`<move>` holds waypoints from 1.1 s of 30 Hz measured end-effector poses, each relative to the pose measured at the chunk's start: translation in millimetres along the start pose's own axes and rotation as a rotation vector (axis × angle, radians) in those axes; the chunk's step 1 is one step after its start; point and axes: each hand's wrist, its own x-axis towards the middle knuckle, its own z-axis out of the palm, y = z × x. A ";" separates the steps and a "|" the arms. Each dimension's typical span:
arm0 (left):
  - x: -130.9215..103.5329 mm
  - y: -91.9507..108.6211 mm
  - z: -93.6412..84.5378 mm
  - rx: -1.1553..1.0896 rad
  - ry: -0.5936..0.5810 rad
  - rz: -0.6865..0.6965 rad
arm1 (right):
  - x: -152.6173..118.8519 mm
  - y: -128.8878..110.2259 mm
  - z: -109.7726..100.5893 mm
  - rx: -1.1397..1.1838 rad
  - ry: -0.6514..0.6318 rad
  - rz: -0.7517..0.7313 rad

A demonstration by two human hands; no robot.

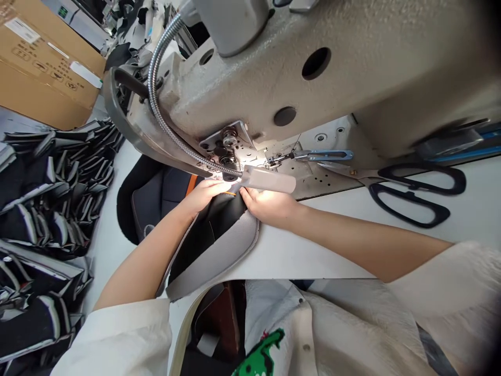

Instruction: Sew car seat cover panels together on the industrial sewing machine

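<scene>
Fingers of the left hand point(205, 193) are extended and laid, close together, on a black fabric piece with a pale grey mesh border point(219, 240); whether any cloth is pinched cannot be told. Fingers of the right hand point(274, 206) are bent at the same piece's edge, the thumb side partly hidden; a grip cannot be confirmed. The piece is located at the centre of the frame, beneath the head of a beige metal sewing machine point(250, 91), and is draped toward the lower centre. A short orange line is seen between the hands.

Just above the right hand, a white cylindrical lamp point(272, 179) is held on a flexible silver metal hose point(152, 78). A dark padded panel with an orange strip point(148, 196) is seen left of centre. Blue-handled thread snips point(329, 155) and black-handled scissors point(385, 172) are noted at centre right. A white tabletop point(313, 256) is spread below. Stacked dark fabric pieces point(43, 209) are observed at the left, a brown cardboard carton point(43, 68) at upper left.
</scene>
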 end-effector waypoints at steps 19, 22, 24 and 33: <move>-20.5 21.1 27.6 0.521 -0.157 0.199 | -11.3 -8.2 -17.5 0.197 -0.280 -0.061; -25.4 20.2 41.6 0.842 -0.087 0.247 | -14.0 -3.7 -19.6 0.193 -0.260 -0.058; -25.0 20.2 47.1 0.939 -0.047 0.261 | -14.3 -1.2 -19.1 0.185 -0.253 -0.045; -10.3 17.7 40.8 0.809 -0.036 0.323 | -14.0 8.4 -8.9 0.241 -0.088 -0.051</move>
